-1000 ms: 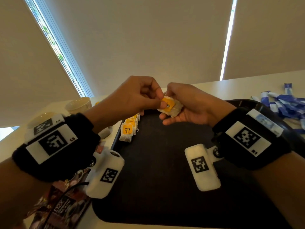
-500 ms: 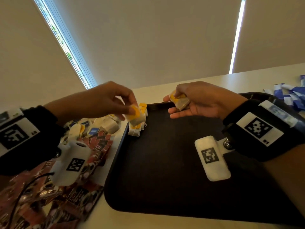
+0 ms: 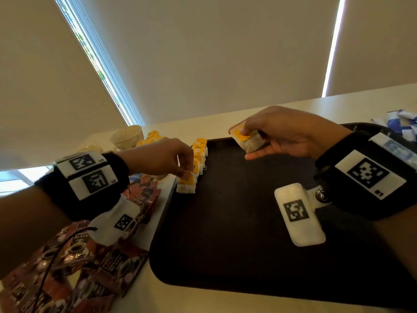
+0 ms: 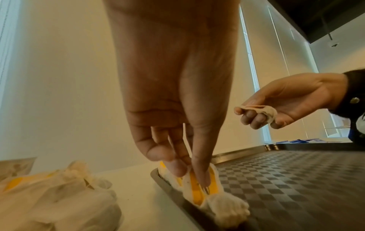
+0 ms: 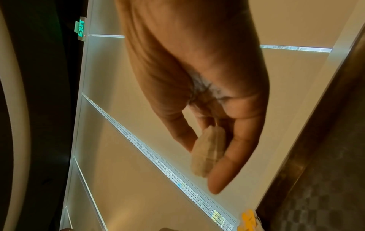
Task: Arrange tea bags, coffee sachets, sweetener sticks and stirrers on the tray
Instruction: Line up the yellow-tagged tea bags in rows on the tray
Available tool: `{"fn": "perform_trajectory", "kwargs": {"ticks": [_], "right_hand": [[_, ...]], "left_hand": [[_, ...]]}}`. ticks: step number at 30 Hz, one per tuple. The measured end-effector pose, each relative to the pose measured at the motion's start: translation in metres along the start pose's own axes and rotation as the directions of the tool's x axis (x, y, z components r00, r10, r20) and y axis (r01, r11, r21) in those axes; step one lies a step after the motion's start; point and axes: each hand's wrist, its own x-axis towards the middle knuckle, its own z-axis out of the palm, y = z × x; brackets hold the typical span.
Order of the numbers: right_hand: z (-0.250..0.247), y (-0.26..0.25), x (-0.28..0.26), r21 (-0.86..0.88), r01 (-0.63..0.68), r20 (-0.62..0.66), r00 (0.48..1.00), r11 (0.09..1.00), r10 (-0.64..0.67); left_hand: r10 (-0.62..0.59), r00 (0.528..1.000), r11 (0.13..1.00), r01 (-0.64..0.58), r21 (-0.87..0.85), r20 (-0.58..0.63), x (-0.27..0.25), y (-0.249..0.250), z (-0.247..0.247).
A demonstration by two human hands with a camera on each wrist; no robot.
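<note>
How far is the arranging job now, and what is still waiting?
Early. Done: a short row of tea bags stands along the tray edge. In hand: the left hand pinches a tea bag at the near end of that row, and the right hand holds another bag above the tray. Left: the coffee sachets and blue sticks lie off the tray. No stirrers are visible.

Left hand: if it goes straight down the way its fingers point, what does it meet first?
The left hand would meet the nearest yellow-tagged white tea bag in the row along the black chequered tray's left edge; its fingertips seem already on it, though exact contact is unclear.
</note>
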Motion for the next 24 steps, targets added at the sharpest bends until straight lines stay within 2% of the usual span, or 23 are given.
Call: {"fn": "perform_trajectory", "kwargs": {"ticks": [8, 13, 15, 18, 21, 24], "right_hand": [[-0.002, 0.002, 0.003, -0.057, 0.057, 0.034, 0.998, 0.997, -0.055], [-0.004, 0.004, 0.005, -0.144, 0.090, 0.057, 0.995, 0.985, -0.083], [-0.004, 0.005, 0.007, -0.165, 0.096, 0.064, 0.994, 0.982, -0.087], [-0.003, 0.007, 0.008, -0.184, 0.108, 0.079, 0.992, 0.977, -0.095], [-0.001, 0.008, 0.008, -0.188, 0.136, 0.107, 0.987, 0.973, -0.117], [0.001, 0.007, 0.006, -0.191, 0.165, 0.130, 0.981, 0.968, -0.142]], "left_hand": [[-0.016, 0.989, 0.997, 0.027, 0.072, -0.146, 0.013, -0.006, 0.007], [0.018, 0.960, 0.992, 0.017, 0.121, -0.280, 0.009, -0.002, 0.011], [0.044, 0.932, 0.998, -0.029, 0.046, -0.360, 0.003, 0.008, 0.006], [0.064, 0.900, 0.969, -0.159, -0.190, -0.431, -0.007, 0.036, -0.003], [0.077, 0.917, 0.899, -0.234, -0.371, -0.390, -0.014, 0.060, -0.006], [0.067, 0.934, 0.847, -0.239, -0.475, -0.351, -0.014, 0.067, -0.003]]}}
